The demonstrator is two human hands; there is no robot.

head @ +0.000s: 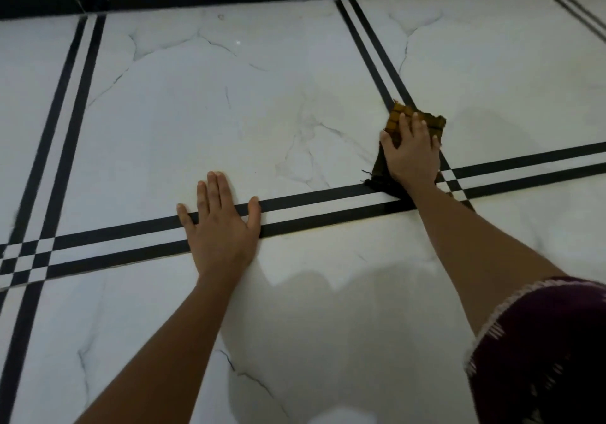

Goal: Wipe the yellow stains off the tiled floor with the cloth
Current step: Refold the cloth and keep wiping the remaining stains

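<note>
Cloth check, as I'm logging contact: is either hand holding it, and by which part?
The right hand presses flat on the cloth's middle; no closed grip. The left hand holds nothing.

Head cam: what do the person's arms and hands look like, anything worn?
Both forearms are bare, with no gloves, rings, watch or bracelets visible on the left hand or the right hand. The only clothing in view is a dark maroon sleeve on the right upper arm, with a pale, fringed trim along its edge and faint light flecks in the fabric.
</note>
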